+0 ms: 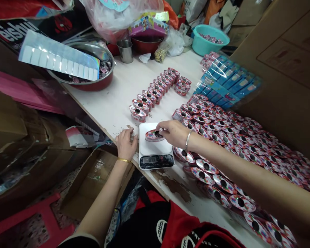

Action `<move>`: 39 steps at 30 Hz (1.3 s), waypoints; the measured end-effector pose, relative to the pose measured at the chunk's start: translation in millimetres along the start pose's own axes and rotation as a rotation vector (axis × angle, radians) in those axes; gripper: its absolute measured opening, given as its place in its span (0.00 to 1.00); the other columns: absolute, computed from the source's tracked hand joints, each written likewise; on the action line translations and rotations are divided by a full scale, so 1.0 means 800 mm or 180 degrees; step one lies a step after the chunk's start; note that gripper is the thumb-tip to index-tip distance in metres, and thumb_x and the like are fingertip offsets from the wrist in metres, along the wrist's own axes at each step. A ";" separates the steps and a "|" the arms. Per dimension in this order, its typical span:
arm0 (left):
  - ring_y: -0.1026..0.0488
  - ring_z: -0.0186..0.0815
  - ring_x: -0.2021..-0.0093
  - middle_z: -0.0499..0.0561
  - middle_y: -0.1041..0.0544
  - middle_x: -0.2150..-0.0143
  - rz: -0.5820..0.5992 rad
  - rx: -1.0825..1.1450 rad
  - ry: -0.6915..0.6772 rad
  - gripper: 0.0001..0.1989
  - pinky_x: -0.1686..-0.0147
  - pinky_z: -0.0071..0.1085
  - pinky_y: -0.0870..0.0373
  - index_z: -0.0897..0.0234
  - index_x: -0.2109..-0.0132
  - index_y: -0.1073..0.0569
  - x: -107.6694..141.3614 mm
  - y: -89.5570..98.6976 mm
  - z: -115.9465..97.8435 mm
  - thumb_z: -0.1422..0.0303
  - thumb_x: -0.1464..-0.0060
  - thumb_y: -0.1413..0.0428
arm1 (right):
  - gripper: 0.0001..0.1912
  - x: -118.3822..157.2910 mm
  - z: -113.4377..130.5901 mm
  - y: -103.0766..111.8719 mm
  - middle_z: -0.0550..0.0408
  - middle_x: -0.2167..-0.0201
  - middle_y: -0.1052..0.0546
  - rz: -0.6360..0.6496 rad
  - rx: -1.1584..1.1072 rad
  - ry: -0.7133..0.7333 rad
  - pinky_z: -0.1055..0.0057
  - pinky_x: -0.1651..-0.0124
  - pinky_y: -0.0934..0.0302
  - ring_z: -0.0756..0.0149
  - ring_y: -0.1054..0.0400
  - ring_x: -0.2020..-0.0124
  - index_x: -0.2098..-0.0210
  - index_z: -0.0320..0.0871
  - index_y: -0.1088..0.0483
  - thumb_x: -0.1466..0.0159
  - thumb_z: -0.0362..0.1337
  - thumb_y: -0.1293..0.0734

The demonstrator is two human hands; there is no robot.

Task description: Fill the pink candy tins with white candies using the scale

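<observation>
A white digital scale [155, 149] lies at the table's near edge, its display lit. On its plate sits one red and white oval packet [151, 136] with a dark round hole. My right hand [172, 132] has its fingertips closed on the packet's right end. My left hand [127, 144] rests at the table edge just left of the scale, fingers apart and holding nothing. Behind the scale runs a row of similar packets [148, 98], with a small stack [182, 86] beside its far end. Many more packets [222, 129] fill the table to the right.
A metal bowl [93, 84] with a clear plastic tray [59, 62] on it stands at the left. Farther back are a steel cup [125, 51] and a turquoise basin [209, 43]. Blue packages [224, 84] lie beside a large cardboard box [281, 69]. An open carton [93, 179] stands below the table.
</observation>
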State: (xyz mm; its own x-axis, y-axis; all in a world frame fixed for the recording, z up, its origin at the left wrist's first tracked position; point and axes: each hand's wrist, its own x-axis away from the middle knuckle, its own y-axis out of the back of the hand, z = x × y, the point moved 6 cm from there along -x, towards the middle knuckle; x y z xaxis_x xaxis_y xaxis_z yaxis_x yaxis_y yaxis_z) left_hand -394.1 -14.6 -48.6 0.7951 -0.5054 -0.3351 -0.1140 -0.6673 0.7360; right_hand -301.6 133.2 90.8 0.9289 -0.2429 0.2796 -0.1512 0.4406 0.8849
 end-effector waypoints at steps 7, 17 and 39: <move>0.31 0.43 0.53 0.55 0.26 0.57 -0.0003 -0.0038 -0.0029 0.17 0.54 0.38 0.41 0.64 0.48 0.31 0.000 -0.002 0.000 0.61 0.41 0.49 | 0.12 0.009 -0.013 0.006 0.60 0.80 0.31 -0.0009 -0.0704 -0.0129 0.76 0.69 0.45 0.74 0.41 0.78 0.59 0.38 0.24 0.38 0.27 0.38; 0.31 0.43 0.53 0.55 0.26 0.57 -0.0031 -0.0034 -0.0047 0.16 0.54 0.38 0.41 0.64 0.49 0.31 0.000 -0.002 0.001 0.62 0.42 0.48 | 0.14 0.002 0.003 -0.004 0.54 0.74 0.26 0.0161 -0.0403 -0.0046 0.74 0.68 0.45 0.72 0.40 0.76 0.56 0.37 0.23 0.37 0.26 0.37; 0.30 0.43 0.51 0.56 0.27 0.51 0.1209 0.0064 -0.2174 0.27 0.52 0.39 0.34 0.60 0.40 0.39 -0.050 0.025 -0.135 0.55 0.43 0.46 | 0.19 0.108 -0.063 -0.021 0.61 0.78 0.33 0.0025 -0.4359 -0.0492 0.78 0.80 0.58 0.79 0.45 0.82 0.60 0.38 0.31 0.43 0.47 0.30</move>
State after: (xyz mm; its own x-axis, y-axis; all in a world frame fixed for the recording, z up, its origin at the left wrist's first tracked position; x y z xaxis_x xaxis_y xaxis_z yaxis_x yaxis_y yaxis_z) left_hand -363.8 51.3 43.1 0.1573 -0.9215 -0.3550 -0.3210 -0.3876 0.8641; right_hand -201.8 148.0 81.5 0.8693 -0.2895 0.4007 0.3781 0.9116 -0.1615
